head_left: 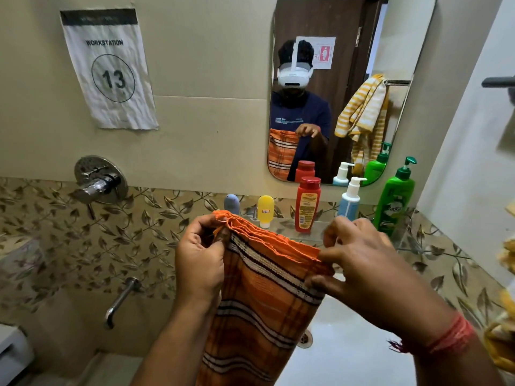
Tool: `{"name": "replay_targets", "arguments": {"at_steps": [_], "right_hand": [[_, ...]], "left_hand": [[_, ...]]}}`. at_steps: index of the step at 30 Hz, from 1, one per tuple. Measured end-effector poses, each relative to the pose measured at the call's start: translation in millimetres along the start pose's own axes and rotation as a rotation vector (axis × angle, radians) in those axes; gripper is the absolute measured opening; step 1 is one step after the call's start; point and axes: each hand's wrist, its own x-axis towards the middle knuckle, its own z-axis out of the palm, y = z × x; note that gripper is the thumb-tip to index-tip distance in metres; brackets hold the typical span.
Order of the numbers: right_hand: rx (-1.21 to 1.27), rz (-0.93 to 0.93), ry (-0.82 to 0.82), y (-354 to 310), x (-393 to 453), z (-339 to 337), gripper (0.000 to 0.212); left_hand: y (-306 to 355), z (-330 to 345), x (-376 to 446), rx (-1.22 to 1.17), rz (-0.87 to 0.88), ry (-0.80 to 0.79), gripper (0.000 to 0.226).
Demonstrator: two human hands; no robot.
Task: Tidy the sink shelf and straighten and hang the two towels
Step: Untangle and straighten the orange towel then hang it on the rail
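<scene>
Tiled bathroom wall [209, 65]; shelf [320, 227] bottle [394, 201] reads "Vatika", sign [108, 71] "WORKSTATION 13". My left hand [199, 263] and right hand [362, 271] pinch the orange towel [267, 296].

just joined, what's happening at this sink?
A person holds an orange striped cloth towel by its top edge, left hand and right hand each pinching a corner above the white sink. It isn't hung yet. Bottles stand upright on the glass shelf. The mirror reflects a yellow striped towel bunched on a rail.
</scene>
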Motion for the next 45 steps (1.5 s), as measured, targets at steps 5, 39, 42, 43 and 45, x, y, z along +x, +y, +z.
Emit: {"name": "replay_targets", "arguments": {"at_steps": [5, 39, 42, 43, 45], "right_hand": [[0.512, -0.008, 0.152, 12, 3, 3, 0.006], [1.564, -0.136, 0.214, 47, 14, 21, 0.075], [1.659, -0.046, 0.162, 37, 12, 44, 0.046], [1.7, -0.03, 0.203, 33, 15, 46, 0.036], [1.767, -0.016, 0.299, 23, 20, 41, 0.026]], "left_hand": [[4, 3, 3, -0.058, 0.004, -0.045, 0.031], [40, 35, -4, -0.218, -0.135, -0.561, 0.026], [49, 40, 3, -0.269, -0.099, -0.572, 0.03], [45, 35, 8, -0.279, -0.119, -0.635, 0.04], [28, 17, 16, -0.295, -0.231, -0.829, 0.07]]}}
